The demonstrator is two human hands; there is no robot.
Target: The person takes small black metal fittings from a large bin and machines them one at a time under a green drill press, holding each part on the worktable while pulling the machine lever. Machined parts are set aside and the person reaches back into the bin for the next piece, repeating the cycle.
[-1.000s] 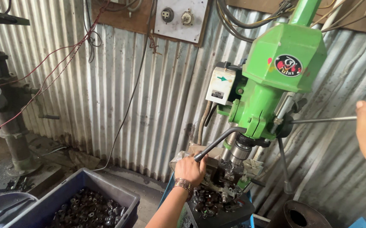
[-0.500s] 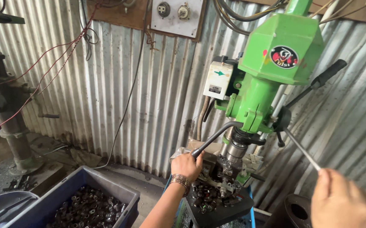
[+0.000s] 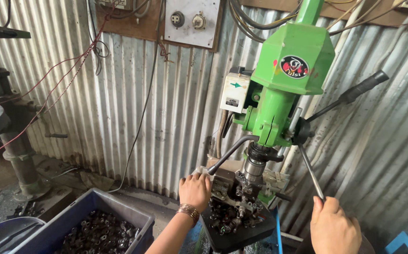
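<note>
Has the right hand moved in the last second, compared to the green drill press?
Yes. The right hand has swung down with the feed lever, from level with the green drill head to below the spindle.

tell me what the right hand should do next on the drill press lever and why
Probably keep drawing the feed lever down. The right hand grips its low end, the spindle sits just above the fixture, and the left hand is pressed against that fixture, seemingly steadying it. Whether the bit touches the part can't be seen.
</note>
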